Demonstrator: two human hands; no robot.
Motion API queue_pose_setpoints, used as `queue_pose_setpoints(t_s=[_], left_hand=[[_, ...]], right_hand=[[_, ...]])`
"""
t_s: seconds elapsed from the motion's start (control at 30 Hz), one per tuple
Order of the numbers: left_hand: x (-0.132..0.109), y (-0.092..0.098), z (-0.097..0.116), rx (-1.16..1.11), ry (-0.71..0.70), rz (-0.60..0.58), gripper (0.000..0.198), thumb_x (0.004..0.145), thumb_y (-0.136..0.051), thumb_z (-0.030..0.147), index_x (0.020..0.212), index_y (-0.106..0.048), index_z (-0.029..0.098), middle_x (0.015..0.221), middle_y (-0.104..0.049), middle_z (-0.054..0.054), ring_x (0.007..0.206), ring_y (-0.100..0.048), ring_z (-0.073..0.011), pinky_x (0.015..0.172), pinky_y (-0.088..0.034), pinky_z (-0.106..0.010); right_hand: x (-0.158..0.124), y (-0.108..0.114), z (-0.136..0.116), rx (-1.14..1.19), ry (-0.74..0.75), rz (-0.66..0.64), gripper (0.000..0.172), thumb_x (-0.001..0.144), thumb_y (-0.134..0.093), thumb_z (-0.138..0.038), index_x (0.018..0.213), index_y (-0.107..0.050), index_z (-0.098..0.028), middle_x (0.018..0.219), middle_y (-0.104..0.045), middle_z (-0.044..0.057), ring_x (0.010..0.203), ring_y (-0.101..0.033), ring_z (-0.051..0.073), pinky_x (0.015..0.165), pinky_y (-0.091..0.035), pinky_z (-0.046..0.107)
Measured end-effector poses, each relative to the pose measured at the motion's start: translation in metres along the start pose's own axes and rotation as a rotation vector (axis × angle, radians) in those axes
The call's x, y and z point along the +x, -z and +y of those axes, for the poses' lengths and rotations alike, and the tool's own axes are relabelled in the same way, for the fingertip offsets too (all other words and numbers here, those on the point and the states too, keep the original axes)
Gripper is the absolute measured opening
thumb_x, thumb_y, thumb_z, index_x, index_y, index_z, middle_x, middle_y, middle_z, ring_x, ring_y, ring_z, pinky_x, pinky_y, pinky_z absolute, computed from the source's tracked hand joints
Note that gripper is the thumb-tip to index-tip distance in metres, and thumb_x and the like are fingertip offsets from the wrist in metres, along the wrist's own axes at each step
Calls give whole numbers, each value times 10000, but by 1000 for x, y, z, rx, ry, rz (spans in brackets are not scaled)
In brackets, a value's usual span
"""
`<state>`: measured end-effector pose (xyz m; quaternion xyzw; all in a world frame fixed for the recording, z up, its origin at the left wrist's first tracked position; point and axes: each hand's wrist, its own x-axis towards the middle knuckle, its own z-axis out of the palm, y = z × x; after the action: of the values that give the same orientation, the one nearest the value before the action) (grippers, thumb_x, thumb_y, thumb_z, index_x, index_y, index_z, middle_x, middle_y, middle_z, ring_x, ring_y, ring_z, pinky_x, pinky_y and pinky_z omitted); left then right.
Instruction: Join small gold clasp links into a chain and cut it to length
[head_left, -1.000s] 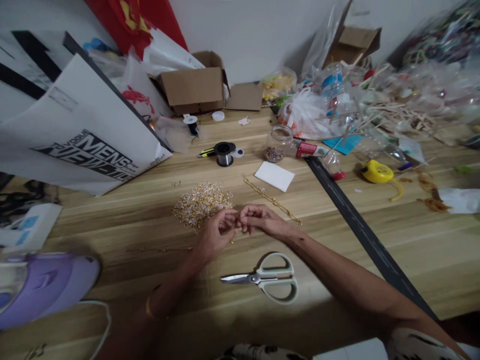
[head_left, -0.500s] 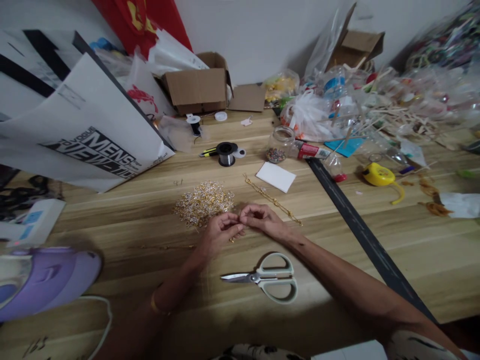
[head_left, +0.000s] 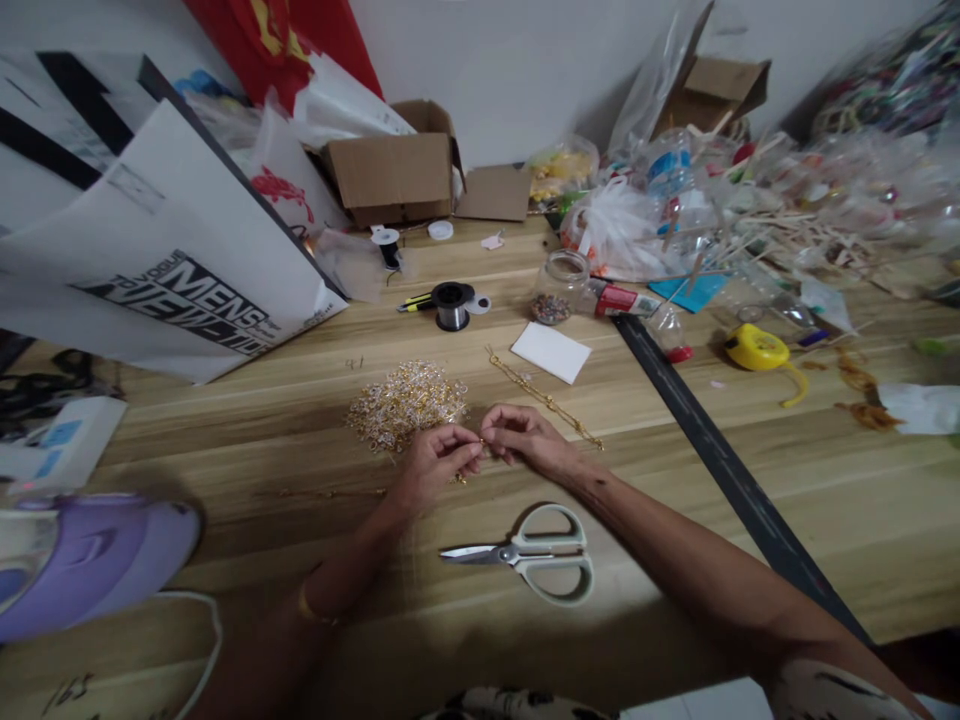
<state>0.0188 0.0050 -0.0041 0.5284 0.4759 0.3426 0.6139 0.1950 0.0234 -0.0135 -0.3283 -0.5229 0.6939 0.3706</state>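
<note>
My left hand (head_left: 439, 460) and my right hand (head_left: 521, 435) meet fingertip to fingertip above the table, both closed in a pinch. Between them shows a small gold piece (head_left: 482, 441), too tiny to make out fully. A thin gold chain (head_left: 322, 493) lies behind my left wrist, and gold bits of it show below the left fingers. Just beyond the left hand is a pile of gold and clear jewellery parts (head_left: 409, 403). A second gold chain (head_left: 551, 403) lies straight beyond my right hand. Scissors (head_left: 551, 553) with pale handles rest nearer me.
Beyond are a white card (head_left: 551, 352), a wire spool (head_left: 451, 306), and a jar of beads (head_left: 559, 290). A black strip (head_left: 712, 440) crosses the right side, near a yellow tape measure (head_left: 756, 348). A purple appliance (head_left: 112, 560) and large paper bag (head_left: 187, 270) stand left.
My fingertips have drawn slightly apart, and the gold piece between them shows more clearly. The hands stay in nearly the same place.
</note>
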Motion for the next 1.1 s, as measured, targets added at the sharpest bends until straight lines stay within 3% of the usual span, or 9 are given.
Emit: queue_pose_setpoints(t_s=[1.1], left_hand=[[0, 2, -2, 7, -28, 12, 211, 688, -674, 311, 773, -650, 119, 636, -625, -4, 566, -536, -91, 553, -435, -201]], right_hand=[[2, 3, 3, 10, -19, -21, 205, 777, -654, -335, 767, -594, -139, 605, -563, -27, 494, -507, 62, 472, -415, 165]])
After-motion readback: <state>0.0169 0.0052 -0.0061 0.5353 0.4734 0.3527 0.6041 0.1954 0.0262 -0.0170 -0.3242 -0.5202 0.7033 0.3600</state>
